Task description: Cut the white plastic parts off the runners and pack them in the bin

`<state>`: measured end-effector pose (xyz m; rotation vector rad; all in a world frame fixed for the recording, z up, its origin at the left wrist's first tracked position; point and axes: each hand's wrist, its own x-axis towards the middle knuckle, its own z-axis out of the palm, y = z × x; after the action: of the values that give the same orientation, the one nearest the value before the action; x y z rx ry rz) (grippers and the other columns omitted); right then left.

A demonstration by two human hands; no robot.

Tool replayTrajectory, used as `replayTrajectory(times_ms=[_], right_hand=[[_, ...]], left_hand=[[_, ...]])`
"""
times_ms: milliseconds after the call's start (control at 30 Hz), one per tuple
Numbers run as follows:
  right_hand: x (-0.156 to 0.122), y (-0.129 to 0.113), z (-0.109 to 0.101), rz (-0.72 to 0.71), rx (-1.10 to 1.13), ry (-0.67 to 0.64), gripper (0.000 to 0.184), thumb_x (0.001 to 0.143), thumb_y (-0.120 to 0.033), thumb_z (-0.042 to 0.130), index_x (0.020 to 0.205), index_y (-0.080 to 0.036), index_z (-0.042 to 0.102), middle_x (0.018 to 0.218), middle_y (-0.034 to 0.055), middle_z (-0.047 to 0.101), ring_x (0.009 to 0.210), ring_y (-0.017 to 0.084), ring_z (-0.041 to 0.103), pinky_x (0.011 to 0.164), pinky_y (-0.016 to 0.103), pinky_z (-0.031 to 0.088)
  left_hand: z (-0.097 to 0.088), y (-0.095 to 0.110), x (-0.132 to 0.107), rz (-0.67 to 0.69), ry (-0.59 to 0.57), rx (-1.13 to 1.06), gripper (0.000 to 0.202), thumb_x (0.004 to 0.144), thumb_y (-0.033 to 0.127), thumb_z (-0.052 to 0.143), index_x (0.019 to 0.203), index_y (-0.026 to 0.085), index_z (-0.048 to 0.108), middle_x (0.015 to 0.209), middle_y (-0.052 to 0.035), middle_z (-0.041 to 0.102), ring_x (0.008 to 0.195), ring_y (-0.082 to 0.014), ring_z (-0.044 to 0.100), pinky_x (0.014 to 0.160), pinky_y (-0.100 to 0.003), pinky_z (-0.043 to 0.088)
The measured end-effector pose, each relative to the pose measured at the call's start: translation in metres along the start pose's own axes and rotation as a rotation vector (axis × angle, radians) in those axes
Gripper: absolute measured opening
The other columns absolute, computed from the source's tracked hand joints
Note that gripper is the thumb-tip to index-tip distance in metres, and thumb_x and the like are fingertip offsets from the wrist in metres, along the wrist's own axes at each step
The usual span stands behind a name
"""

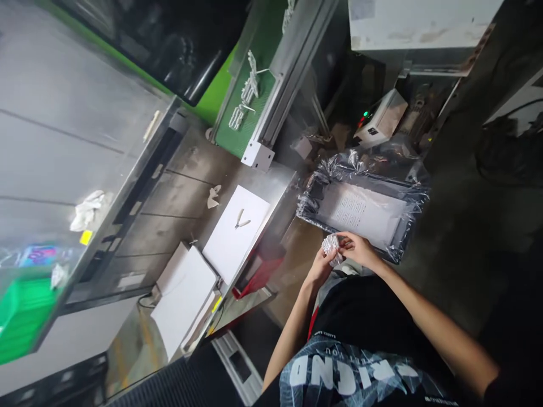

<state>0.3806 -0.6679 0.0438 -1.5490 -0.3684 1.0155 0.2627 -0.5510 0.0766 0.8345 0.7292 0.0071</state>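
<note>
Both my hands meet in front of my body over a small cluster of clear plastic parts [331, 246]. My left hand [320, 267] cups the cluster from below with curled fingers. My right hand [357, 249] pinches it from the right side. Just beyond my hands lies a box lined with a clear plastic bag [407, 169], and a printed white sheet [365, 213] rests inside it.
A green conveyor belt [248, 121] at top centre carries several clear plastic parts [248, 90]. A steel table [199, 186] at the left holds white sheets [237, 234], small cutters [241, 220] and stacked white boards [182, 297]. A grey device with lights [379, 118] stands behind the box.
</note>
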Motion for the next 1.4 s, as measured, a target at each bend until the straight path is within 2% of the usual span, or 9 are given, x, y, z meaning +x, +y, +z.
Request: replayTrajectory(times_ms=[267, 433, 567, 667, 767, 900, 1033, 1233, 1400], right_hand=[[0.023, 0.044, -0.039, 0.077, 0.140, 0.183, 0.042, 0.079, -0.013, 0.070, 0.120, -0.022, 0.074, 0.095, 0.0037, 0.081, 0.084, 0.019, 0.078, 0.082, 0.031, 0.064], [0.046, 0.098, -0.063, 0.203, 0.141, 0.313, 0.042, 0.083, -0.023, 0.071, 0.125, -0.021, 0.069, 0.098, 0.0063, 0.082, 0.081, 0.021, 0.079, 0.070, 0.031, 0.065], [0.086, 0.155, -0.091, 0.339, 0.012, 0.414, 0.041, 0.089, -0.028, 0.065, 0.130, -0.020, 0.068, 0.105, 0.0088, 0.081, 0.077, 0.021, 0.078, 0.060, 0.030, 0.060], [0.127, 0.200, -0.111, 0.432, -0.205, 0.476, 0.037, 0.089, -0.026, 0.067, 0.125, -0.020, 0.070, 0.103, 0.0082, 0.079, 0.084, 0.024, 0.076, 0.075, 0.036, 0.060], [0.166, 0.236, -0.118, 0.443, -0.444, 0.425, 0.034, 0.084, -0.014, 0.067, 0.116, -0.020, 0.074, 0.106, 0.0112, 0.076, 0.100, 0.030, 0.071, 0.095, 0.045, 0.055], [0.196, 0.261, -0.111, 0.351, -0.639, 0.255, 0.031, 0.086, -0.006, 0.057, 0.103, -0.020, 0.079, 0.118, 0.0145, 0.072, 0.124, 0.035, 0.057, 0.111, 0.049, 0.043], [0.199, 0.269, -0.107, 0.274, -0.792, 0.207, 0.044, 0.088, -0.003, 0.050, 0.115, -0.021, 0.079, 0.141, 0.0121, 0.063, 0.130, 0.034, 0.049, 0.112, 0.049, 0.040], [0.193, 0.276, -0.107, 0.239, -0.905, 0.111, 0.038, 0.091, -0.005, 0.049, 0.108, -0.021, 0.079, 0.115, 0.0132, 0.068, 0.118, 0.033, 0.052, 0.107, 0.049, 0.043], [0.190, 0.282, -0.107, 0.421, -0.947, 0.316, 0.056, 0.085, -0.010, 0.069, 0.140, -0.020, 0.061, 0.144, 0.0181, 0.047, 0.131, 0.039, 0.046, 0.109, 0.052, 0.044]], left_hand=[[0.010, -0.006, 0.075, -0.217, 0.018, 0.213, 0.072, 0.065, 0.047, 0.100, 0.123, 0.014, 0.073, 0.112, -0.0127, 0.079, 0.091, -0.0215, 0.077, 0.087, -0.033, 0.057], [0.003, -0.034, 0.149, -0.327, -0.001, 0.405, 0.063, 0.071, 0.056, 0.092, 0.114, 0.014, 0.074, 0.105, -0.0115, 0.080, 0.081, -0.0184, 0.074, 0.079, -0.030, 0.057], [-0.022, -0.058, 0.238, -0.401, 0.054, 0.657, 0.041, 0.094, 0.045, 0.072, 0.121, 0.014, 0.070, 0.112, -0.0112, 0.079, 0.079, -0.0162, 0.075, 0.072, -0.028, 0.057], [-0.057, -0.076, 0.302, -0.476, 0.111, 0.903, 0.028, 0.100, 0.035, 0.070, 0.118, 0.014, 0.069, 0.114, -0.0095, 0.077, 0.087, -0.0155, 0.074, 0.079, -0.030, 0.060], [-0.094, -0.088, 0.338, -0.628, 0.084, 1.113, 0.025, 0.100, 0.036, 0.073, 0.109, 0.013, 0.071, 0.106, -0.0063, 0.075, 0.091, -0.0178, 0.072, 0.085, -0.037, 0.062], [-0.122, -0.096, 0.347, -0.721, -0.019, 1.224, 0.024, 0.100, 0.036, 0.073, 0.107, 0.013, 0.071, 0.102, -0.0049, 0.074, 0.090, -0.0174, 0.071, 0.085, -0.037, 0.062], [-0.125, -0.099, 0.343, -0.632, -0.040, 1.214, 0.024, 0.098, 0.031, 0.072, 0.116, 0.014, 0.069, 0.094, -0.0024, 0.073, 0.075, -0.0142, 0.068, 0.076, -0.031, 0.059], [-0.132, -0.098, 0.342, -0.588, 0.042, 1.236, 0.018, 0.087, 0.022, 0.077, 0.103, 0.015, 0.071, 0.074, -0.0009, 0.069, 0.075, -0.0182, 0.070, 0.080, -0.032, 0.054], [-0.133, -0.094, 0.341, -0.612, 0.116, 1.284, 0.018, 0.088, 0.025, 0.080, 0.099, 0.014, 0.071, 0.088, -0.0047, 0.074, 0.092, -0.0218, 0.071, 0.093, -0.041, 0.055]])
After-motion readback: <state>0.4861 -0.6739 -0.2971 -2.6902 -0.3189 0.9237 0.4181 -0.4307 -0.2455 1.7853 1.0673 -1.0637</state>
